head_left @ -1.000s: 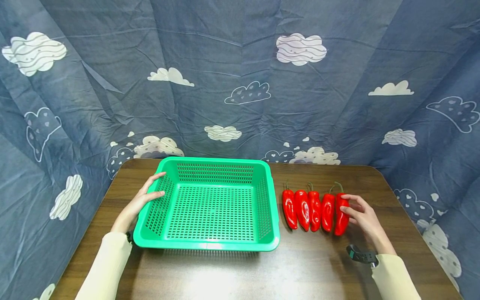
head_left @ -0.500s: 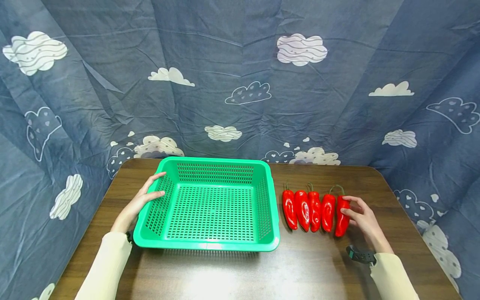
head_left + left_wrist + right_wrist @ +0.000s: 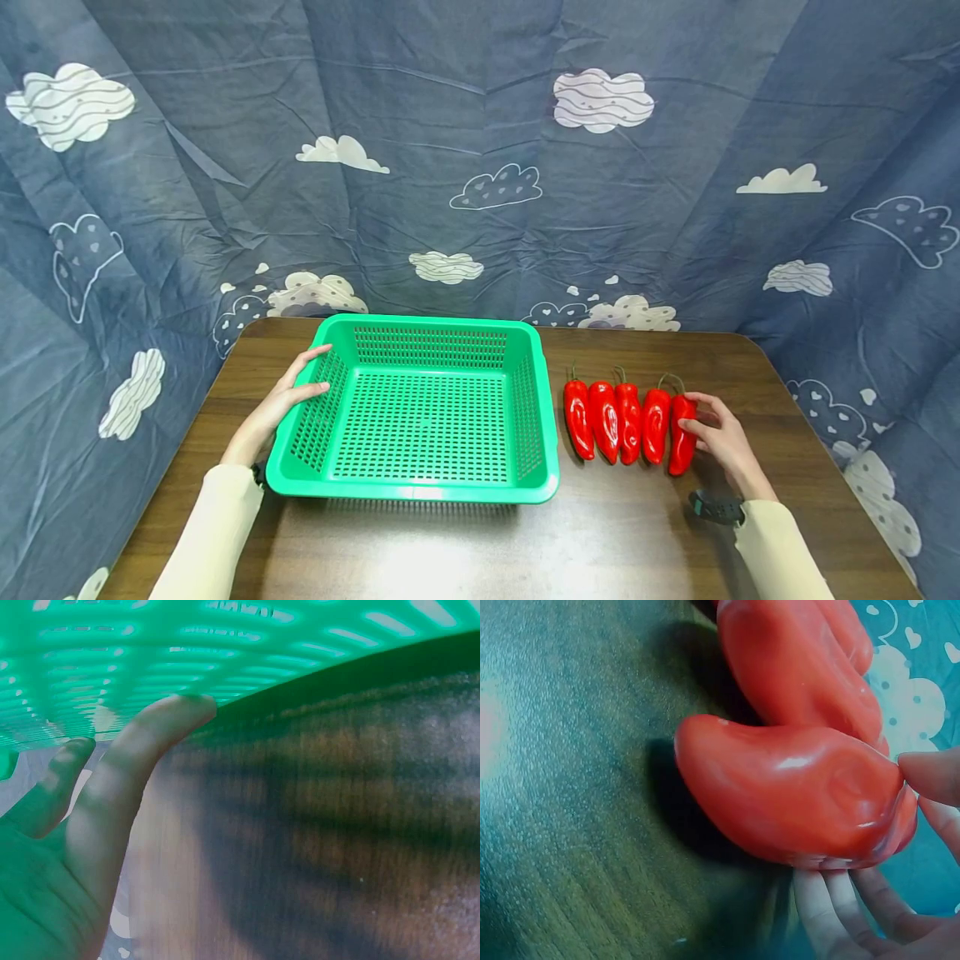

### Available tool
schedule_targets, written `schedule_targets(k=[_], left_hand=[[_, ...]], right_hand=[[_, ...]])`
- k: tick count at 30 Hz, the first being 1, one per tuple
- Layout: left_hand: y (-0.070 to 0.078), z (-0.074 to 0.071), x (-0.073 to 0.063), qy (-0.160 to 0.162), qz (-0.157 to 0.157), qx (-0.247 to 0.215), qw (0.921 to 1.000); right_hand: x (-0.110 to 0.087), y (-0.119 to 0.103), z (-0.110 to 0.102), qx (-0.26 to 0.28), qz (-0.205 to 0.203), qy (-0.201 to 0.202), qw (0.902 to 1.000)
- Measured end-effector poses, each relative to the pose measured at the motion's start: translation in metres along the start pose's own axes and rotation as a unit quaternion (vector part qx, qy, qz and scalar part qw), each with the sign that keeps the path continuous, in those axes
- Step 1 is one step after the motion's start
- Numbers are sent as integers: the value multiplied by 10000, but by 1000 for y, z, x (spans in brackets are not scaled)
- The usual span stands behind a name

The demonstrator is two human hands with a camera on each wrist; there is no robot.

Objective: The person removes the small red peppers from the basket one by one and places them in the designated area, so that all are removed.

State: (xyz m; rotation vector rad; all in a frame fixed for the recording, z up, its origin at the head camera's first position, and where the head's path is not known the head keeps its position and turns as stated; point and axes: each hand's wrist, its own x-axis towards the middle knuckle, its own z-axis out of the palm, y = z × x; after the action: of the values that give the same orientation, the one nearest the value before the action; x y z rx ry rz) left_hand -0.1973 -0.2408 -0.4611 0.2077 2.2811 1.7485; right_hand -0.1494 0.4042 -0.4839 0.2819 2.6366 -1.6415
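Note:
A green plastic basket (image 3: 420, 492) with slotted walls stands on the table. My left hand (image 3: 273, 410) grips its left rim, thumb and a fingertip over the inner side. In the left wrist view other fingers (image 3: 120, 780) lie against the outer wall, underneath. To the right of the basket, several glossy red peppers (image 3: 604, 421) with green stems lie side by side in a row. My right hand (image 3: 722, 433) pinches the rightmost red pepper (image 3: 681, 437) between thumb and fingers. In the right wrist view the thumb is on one side of this pepper (image 3: 787, 787) and the fingers are on the other.
The brown wooden table (image 3: 600, 542) has rounded back corners. Behind it hangs a blue curtain (image 3: 480, 108) with a cloud print. The pepper at the row's left end (image 3: 578, 421) lies close to the basket's right wall.
My right hand has shifted slightly left and toward me with the rightmost pepper, bringing it closer to its neighbour. The left hand and the basket have stayed still.

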Motion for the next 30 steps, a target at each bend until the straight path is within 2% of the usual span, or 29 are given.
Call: schedule_targets(k=[3, 12, 20, 25, 30], left_hand=[[0, 0, 0, 7, -30, -19, 10000], [0, 2, 0, -3, 37, -52, 10000], [0, 3, 0, -5, 14, -87, 10000], [1, 2, 0, -67, -17, -110, 9999], [0, -2, 1, -149, 59, -29, 9999]], right_hand=[[0, -1, 2, 34, 68, 141, 9999], [-1, -4, 2, -114, 289, 44, 9995], [-2, -6, 1, -466, 283, -71, 9985], [-3, -2, 1, -285, 240, -62, 9993], [-1, 4, 1, -170, 134, 187, 9996]])
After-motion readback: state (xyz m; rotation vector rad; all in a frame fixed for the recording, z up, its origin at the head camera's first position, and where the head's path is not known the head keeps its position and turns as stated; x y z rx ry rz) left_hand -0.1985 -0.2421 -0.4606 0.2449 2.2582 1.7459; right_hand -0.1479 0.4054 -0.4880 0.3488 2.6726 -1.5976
